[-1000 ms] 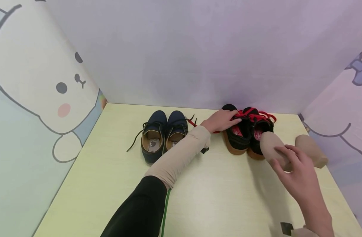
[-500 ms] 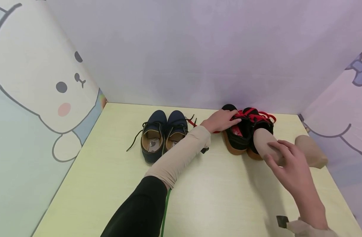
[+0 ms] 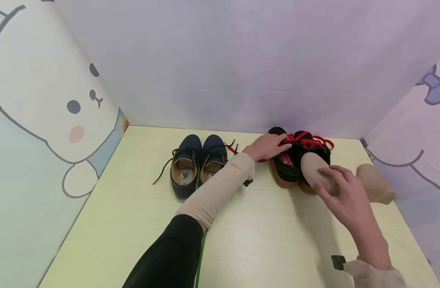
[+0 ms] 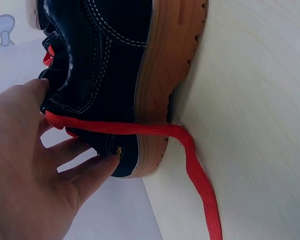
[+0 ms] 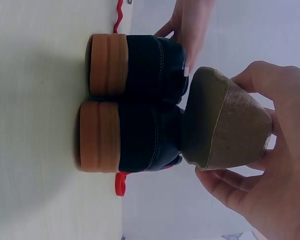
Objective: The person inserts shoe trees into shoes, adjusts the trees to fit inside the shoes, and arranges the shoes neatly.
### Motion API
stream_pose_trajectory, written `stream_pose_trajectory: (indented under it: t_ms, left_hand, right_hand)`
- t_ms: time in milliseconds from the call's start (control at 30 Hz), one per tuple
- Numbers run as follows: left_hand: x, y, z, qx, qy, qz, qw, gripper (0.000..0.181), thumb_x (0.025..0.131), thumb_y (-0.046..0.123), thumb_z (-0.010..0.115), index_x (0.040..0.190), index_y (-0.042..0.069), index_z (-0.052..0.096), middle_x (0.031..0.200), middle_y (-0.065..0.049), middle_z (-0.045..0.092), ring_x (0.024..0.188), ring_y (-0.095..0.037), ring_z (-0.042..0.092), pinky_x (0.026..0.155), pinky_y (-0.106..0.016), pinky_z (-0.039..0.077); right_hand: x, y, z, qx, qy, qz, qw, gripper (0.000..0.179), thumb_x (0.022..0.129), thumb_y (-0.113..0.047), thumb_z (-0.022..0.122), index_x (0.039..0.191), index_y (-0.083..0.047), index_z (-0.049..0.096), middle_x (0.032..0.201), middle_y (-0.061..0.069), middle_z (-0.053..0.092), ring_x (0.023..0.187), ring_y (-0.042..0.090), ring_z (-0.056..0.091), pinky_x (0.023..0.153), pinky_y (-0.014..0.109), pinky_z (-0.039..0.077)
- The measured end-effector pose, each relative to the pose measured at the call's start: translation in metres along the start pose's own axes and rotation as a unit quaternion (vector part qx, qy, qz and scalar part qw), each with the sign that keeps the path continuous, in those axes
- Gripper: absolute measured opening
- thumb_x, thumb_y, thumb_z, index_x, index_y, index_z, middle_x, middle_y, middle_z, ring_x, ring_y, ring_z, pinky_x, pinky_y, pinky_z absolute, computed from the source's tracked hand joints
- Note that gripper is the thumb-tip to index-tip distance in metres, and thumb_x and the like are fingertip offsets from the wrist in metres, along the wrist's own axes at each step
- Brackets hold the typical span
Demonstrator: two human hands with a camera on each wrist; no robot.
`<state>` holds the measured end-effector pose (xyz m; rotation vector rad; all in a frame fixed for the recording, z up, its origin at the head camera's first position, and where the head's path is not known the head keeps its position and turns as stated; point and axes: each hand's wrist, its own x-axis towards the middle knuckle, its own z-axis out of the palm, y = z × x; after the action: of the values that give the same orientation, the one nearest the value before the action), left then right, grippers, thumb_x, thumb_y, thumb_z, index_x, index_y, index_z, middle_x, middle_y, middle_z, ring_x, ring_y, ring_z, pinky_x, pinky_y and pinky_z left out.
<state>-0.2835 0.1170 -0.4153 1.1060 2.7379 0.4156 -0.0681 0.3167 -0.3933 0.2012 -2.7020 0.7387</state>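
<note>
Two black shoes with red laces and brown soles stand side by side at the table's back. My left hand point(image 3: 265, 147) grips the left black shoe point(image 3: 289, 175) over its front; in the left wrist view the thumb lies near the opening and the fingertips reach the toe. A red lace point(image 4: 195, 170) trails across the sole's side. My right hand point(image 3: 349, 198) holds a beige moulded shoe insert point(image 3: 315, 170) between thumb and fingers, its rounded end overlapping the right black shoe point(image 3: 322, 149). From the right wrist, the insert's hollow end point(image 5: 205, 112) shows close above the heel.
A second beige shoe insert point(image 3: 374, 184) lies at the table's right edge. Navy lace-up shoes point(image 3: 184, 190) stand to the left, partly behind my left forearm point(image 3: 220, 188). A pale wall point(image 3: 220, 72) rises behind the pale table point(image 3: 255, 232).
My right hand has moved left and slightly up with the shoe insert, bringing it over the right black shoe. My left hand stays on the left shoe.
</note>
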Motion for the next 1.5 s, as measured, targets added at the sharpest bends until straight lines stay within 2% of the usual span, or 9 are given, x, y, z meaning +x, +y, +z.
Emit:
stream_pose_trajectory:
  t_ms: [200, 567, 967, 1300, 1500]
  left_hand:
    - [0.000, 0.000, 0.000, 0.000, 0.004, 0.003, 1.0000, 0.049, 0.112, 0.052, 0.035, 0.146, 0.019, 0.049, 0.134, -0.001, 0.067, 0.122, -0.015, 0.065, 0.108, -0.030, 0.048]
    - [0.000, 0.002, -0.002, 0.001, 0.002, 0.002, 1.0000, 0.051, 0.112, 0.053, 0.034, 0.148, 0.019, 0.048, 0.138, -0.001, 0.066, 0.125, -0.015, 0.064, 0.110, -0.030, 0.048]
    - [-0.002, 0.001, -0.002, 0.000, -0.003, -0.005, 1.0000, 0.053, 0.112, 0.053, 0.033, 0.153, 0.020, 0.045, 0.145, -0.001, 0.062, 0.132, -0.016, 0.061, 0.114, -0.030, 0.045]
    - [-0.002, 0.000, -0.001, 0.000, 0.002, 0.004, 1.0000, 0.051, 0.112, 0.052, 0.034, 0.148, 0.019, 0.048, 0.136, 0.000, 0.066, 0.125, -0.015, 0.064, 0.110, -0.030, 0.047]
    - [-0.001, 0.001, -0.001, 0.002, -0.001, -0.001, 1.0000, 0.053, 0.112, 0.054, 0.033, 0.151, 0.020, 0.046, 0.142, 0.000, 0.064, 0.129, -0.015, 0.062, 0.113, -0.029, 0.046]
  right_hand:
    - [0.005, -0.003, 0.000, -0.003, -0.011, 0.000, 0.9999, 0.035, 0.095, -0.018, 0.072, 0.129, -0.008, 0.067, 0.139, 0.029, 0.054, 0.122, 0.054, 0.048, 0.094, 0.066, 0.038]
    - [0.014, -0.005, -0.001, -0.026, -0.045, 0.014, 0.9986, 0.039, 0.098, -0.027, 0.069, 0.134, -0.011, 0.065, 0.143, 0.028, 0.052, 0.122, 0.056, 0.047, 0.093, 0.068, 0.039]
    - [0.022, -0.011, 0.002, -0.030, -0.068, 0.003, 0.9972, 0.037, 0.100, -0.029, 0.068, 0.132, -0.012, 0.066, 0.142, 0.028, 0.053, 0.122, 0.058, 0.048, 0.094, 0.069, 0.039]
    - [0.029, -0.012, 0.003, -0.026, -0.076, -0.011, 0.9967, 0.035, 0.100, -0.029, 0.068, 0.130, -0.012, 0.067, 0.138, 0.024, 0.055, 0.119, 0.055, 0.050, 0.093, 0.066, 0.041]
    - [0.034, -0.014, 0.004, -0.033, -0.099, -0.007, 0.9945, 0.036, 0.101, -0.032, 0.066, 0.131, -0.012, 0.066, 0.140, 0.024, 0.054, 0.119, 0.055, 0.050, 0.091, 0.067, 0.042]
